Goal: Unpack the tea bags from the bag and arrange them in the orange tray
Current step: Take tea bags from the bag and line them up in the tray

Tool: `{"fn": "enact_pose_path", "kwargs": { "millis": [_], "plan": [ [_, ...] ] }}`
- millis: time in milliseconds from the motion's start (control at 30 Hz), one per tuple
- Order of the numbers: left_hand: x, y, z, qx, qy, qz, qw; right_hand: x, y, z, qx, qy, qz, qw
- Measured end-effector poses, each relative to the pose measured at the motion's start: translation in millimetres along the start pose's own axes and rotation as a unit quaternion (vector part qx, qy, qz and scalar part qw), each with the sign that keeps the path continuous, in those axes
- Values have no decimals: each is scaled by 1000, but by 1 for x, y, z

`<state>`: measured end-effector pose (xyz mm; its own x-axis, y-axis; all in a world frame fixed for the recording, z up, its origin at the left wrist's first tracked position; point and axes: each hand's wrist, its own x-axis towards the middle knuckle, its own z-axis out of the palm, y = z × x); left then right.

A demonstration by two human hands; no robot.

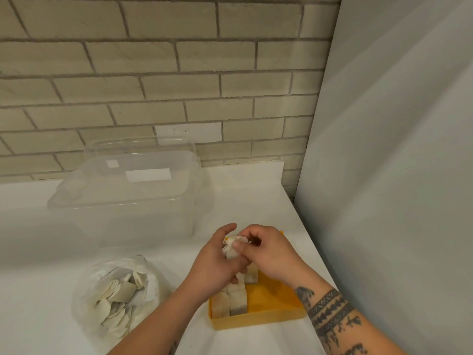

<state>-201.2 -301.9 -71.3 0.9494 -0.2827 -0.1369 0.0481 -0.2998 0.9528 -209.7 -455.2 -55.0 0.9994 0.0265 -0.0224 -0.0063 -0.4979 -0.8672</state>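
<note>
An orange tray (275,307) lies on the white counter at the lower middle. Several tea bags (231,302) stand in a row along its left side. Above the tray my left hand (213,265) cups a small bunch of tea bags (231,248). My right hand (268,249) pinches that same bunch with thumb and fingers. A clear plastic bag (117,295) with several loose tea bags lies open to the left of the tray.
A large clear plastic container (133,193) with its lid stands behind the bag against the brick wall. A grey-white panel (396,175) rises on the right, close to the counter's right edge (307,226).
</note>
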Motion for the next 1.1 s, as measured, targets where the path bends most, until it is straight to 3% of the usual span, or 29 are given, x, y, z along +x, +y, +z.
{"fn": "enact_pose_path", "kwargs": {
  "millis": [167, 533, 733, 833, 933, 1100],
  "plan": [
    [-1, -4, -5, -34, -4, -1, 999, 3, 6, -10, -25, 67, 14, 997],
    [6, 0, -2, -107, 33, -17, 994, 1, 13, -7, -3, 58, 10, 998],
    [18, -19, -17, -44, 117, -31, 992, 1, 29, -10, -70, 84, 70, 992],
    [26, -40, -28, 69, 178, -38, 981, -5, 45, -3, -102, 56, 126, 985],
    [29, -58, -33, 163, 163, -76, 970, -9, 58, 8, -143, 17, 165, 976],
    [28, -71, -29, 170, 143, -115, 968, -9, 62, 18, -156, -16, 186, 970]
  ]
}}
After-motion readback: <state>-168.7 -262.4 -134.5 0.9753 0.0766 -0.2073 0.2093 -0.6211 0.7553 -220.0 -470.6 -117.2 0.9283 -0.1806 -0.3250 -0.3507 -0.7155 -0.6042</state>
